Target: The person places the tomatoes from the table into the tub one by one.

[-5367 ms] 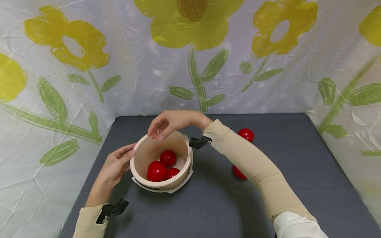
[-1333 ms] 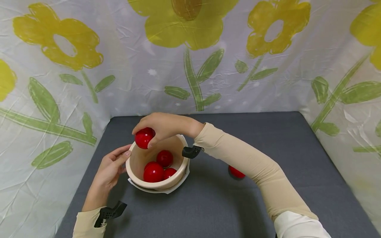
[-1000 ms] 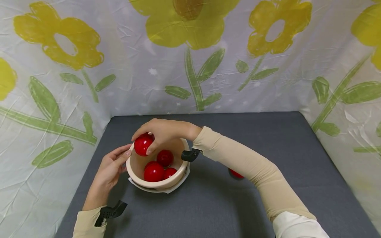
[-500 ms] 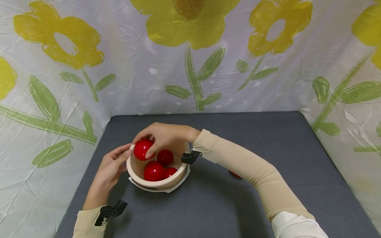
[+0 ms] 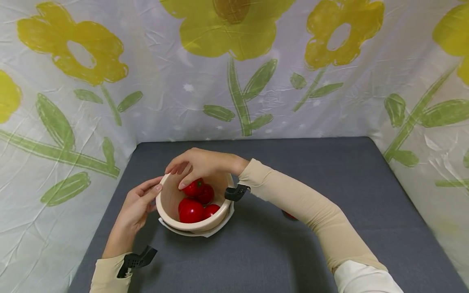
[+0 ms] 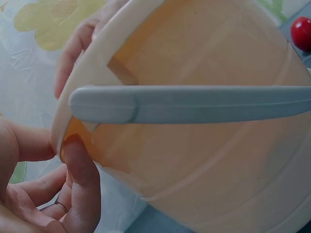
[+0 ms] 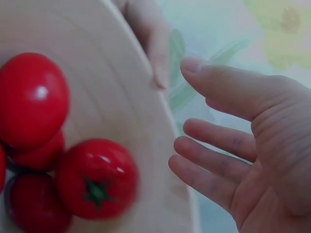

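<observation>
A cream bucket (image 5: 166,207) stands on the table, left of the middle, with several red tomatoes (image 5: 191,210) inside. My left hand (image 5: 137,205) pinches its left rim between thumb and fingers, which the left wrist view shows close up. Over the far-left rim, my right hand (image 5: 205,162) has its fingers apart and nothing in them. Below it lies a tomato (image 7: 97,179) with a green calyx, leaning among the others in the bucket. The right wrist view shows this hand (image 7: 262,150) open beside the rim.
Another tomato (image 5: 289,215) lies on the dark grey table (image 5: 329,162), mostly hidden by my right forearm. The bucket's pale handle (image 6: 194,104) hangs down around its outside. A flowered cloth (image 5: 165,81) surrounds the table at the back and sides.
My right hand brought a tomato from the table's right side, lowered it into the bucket and let it go. The tomato shifted right against the others. My left hand stayed on the rim.
</observation>
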The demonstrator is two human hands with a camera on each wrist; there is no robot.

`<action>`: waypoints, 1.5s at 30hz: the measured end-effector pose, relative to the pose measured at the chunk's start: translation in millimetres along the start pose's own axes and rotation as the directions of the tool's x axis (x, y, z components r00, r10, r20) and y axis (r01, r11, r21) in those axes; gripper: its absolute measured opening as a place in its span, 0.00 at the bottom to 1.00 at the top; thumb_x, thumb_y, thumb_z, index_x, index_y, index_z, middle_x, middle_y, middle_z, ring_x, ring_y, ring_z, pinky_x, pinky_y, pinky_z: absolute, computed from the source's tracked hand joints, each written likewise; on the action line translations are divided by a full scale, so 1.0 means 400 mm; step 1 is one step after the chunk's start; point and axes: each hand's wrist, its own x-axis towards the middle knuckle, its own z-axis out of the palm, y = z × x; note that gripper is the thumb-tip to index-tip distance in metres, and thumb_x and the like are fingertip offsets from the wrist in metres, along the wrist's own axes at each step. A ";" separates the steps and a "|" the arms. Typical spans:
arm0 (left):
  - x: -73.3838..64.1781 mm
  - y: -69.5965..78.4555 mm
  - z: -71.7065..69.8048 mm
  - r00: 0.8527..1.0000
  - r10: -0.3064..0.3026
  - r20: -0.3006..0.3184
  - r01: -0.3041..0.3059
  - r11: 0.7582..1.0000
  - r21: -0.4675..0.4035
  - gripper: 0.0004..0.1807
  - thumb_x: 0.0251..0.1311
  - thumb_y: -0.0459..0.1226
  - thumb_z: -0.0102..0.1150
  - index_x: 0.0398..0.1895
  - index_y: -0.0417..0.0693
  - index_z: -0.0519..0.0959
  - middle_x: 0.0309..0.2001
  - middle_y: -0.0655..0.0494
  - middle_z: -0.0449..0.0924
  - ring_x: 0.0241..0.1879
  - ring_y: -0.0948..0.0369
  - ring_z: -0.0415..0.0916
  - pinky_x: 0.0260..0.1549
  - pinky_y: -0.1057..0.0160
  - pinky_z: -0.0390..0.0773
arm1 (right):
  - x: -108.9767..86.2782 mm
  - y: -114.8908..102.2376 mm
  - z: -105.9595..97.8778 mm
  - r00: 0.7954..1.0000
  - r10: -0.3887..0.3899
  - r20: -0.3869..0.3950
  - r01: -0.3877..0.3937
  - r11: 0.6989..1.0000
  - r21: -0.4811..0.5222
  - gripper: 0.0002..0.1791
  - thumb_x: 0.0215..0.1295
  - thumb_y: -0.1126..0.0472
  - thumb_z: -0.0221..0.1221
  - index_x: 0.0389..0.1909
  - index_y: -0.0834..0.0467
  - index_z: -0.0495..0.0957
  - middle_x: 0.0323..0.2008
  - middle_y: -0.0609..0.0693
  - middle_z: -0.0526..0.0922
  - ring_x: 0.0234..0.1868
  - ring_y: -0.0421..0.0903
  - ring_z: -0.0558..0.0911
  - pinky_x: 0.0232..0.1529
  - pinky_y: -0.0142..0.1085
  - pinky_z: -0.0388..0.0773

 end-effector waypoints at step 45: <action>-0.002 0.003 0.010 0.998 -0.019 -0.062 0.020 1.000 0.019 0.11 0.68 0.39 0.59 0.51 0.60 0.79 0.41 0.73 0.84 0.39 0.73 0.82 0.32 0.69 0.84 | -0.738 0.297 0.134 0.875 0.395 -0.281 -0.417 0.908 -0.022 0.36 0.53 0.47 0.73 0.63 0.55 0.75 0.60 0.51 0.78 0.61 0.54 0.76 0.55 0.47 0.78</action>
